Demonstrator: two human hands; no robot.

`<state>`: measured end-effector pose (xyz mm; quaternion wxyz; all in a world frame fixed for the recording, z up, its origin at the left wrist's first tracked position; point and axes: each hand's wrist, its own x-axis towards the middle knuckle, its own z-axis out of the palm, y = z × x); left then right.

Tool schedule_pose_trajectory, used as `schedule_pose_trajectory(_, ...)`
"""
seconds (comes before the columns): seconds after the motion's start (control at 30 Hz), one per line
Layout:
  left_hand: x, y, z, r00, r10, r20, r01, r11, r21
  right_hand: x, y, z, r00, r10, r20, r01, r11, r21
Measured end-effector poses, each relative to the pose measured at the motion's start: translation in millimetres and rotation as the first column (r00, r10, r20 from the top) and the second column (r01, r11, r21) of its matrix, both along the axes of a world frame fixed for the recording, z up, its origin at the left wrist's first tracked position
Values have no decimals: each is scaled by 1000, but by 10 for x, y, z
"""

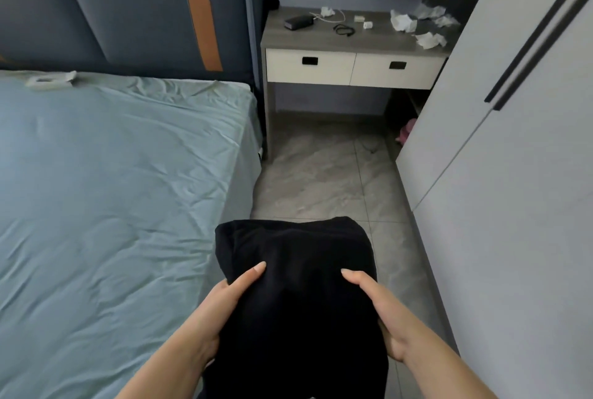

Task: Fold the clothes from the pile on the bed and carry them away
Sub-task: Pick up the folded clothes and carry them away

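Note:
A folded black garment (298,270) is held in front of me, over the floor just off the bed's right edge. My left hand (221,305) grips its left side, thumb on top and fingers hidden underneath. My right hand (382,308) grips its right side the same way. The bed (112,190) with its wrinkled light blue sheet lies to the left. No pile of clothes shows on the visible part of the bed.
A grey-topped bedside table (353,42) with two white drawers stands ahead, strewn with crumpled tissues (404,21), cables and a black box. A white wardrobe (513,142) lines the right. Grey tiled floor (321,180) runs between bed and wardrobe. A small white item (51,80) lies by the padded headboard.

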<state>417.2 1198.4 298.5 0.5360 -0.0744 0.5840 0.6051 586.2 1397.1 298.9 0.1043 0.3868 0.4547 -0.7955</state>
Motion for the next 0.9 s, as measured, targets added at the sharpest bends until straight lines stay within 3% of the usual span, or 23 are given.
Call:
schedule_pose_trajectory(0.5, -1934, 2163, -173, 986, 156, 52, -158, 987, 33, -2272, 2415, -2, 987, 149, 57, -152, 986, 61)
schedule_pose_trajectory(0.9, -3723, 2958, -309, 934, 355, 45, -357, 932, 56, -4489, 3380, -109, 955, 297, 27, -298, 953, 50)
